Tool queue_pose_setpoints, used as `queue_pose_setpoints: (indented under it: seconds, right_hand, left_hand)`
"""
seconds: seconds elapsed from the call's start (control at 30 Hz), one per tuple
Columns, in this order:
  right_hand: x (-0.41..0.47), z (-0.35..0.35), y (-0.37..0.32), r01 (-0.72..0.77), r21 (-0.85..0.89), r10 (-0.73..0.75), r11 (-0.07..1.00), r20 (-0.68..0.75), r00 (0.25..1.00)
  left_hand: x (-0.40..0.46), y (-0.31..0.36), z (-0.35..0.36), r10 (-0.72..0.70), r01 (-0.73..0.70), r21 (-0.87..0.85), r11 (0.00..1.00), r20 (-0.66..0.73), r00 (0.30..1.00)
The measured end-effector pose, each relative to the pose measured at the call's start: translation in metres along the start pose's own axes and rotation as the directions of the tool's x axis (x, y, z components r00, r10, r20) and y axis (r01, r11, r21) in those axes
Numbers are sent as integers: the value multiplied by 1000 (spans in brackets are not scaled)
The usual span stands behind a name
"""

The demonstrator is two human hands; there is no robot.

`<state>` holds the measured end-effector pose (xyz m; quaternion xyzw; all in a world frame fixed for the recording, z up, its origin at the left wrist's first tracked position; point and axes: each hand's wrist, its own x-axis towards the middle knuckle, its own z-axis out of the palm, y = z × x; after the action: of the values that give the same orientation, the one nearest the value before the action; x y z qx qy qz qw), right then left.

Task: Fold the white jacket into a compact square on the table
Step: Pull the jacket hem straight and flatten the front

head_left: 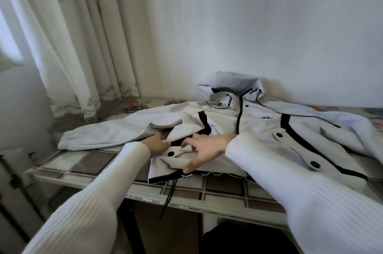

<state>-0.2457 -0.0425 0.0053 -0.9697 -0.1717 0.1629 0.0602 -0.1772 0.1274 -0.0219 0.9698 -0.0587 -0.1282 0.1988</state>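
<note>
Right, I'm looking down at the jacket (259, 127), spread face up across the surface (87, 162), collar propped against the back wall, hem at the near edge. Its long axis runs sleeve to sleeve, left to right, with the left sleeve (99, 133) stretched flat toward the curtain (83, 46) and the right sleeve trailing out of view.

My left hand (156, 144) is clenched on a bunched fold of the front panel, just left of the zipper line. My right hand (204, 150) is spread, fingers loose on the cloth, thumb pressing the lower flap near the hem; it grips nothing that I can make out. Both hands sit at the crumpled patch, left of the jacket's middle.

The panel needs flattening before any fold, I judge, and the left hand is the nearer to pull it outward. There's bare surface to the left under the sleeve, little at the front: the hem meets the edge and a drawcord (169, 197) hangs over it. That cord could snag or drag the hem off.
</note>
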Motion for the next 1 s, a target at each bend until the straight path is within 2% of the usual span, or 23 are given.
queue_pose_setpoints:
  seconds: [0.07,0.13,0.4,0.53,0.7,0.87,1.0]
  right_hand:
    - [2,3,-5,-12,-72,14,997,30,999]
    - [5,6,-6,-2,-107,2,994,1,1000]
    - [7,1,2,87,-18,-89,996,-203,975]
    - [0,-12,10,151,83,-143,985,-102,984]
    - [2,-7,14,96,28,-98,995,69,993]
    - [4,0,16,86,56,-86,995,0,996]
    - [5,8,19,112,85,-108,990,-49,993]
  left_hand:
    - [-1,3,3,-2,3,28,1000,-7,1000]
    - [-4,4,8,1,0,42,999,-23,1000]
    - [-4,8,6,8,-7,74,997,-8,1000]
    - [-4,11,6,5,-10,230,973,24,1000]
    - [-5,20,9,56,-58,305,951,12,998]
    - [-1,29,16,123,-122,250,961,13,992]
    - [2,27,25,100,-104,205,973,27,995]
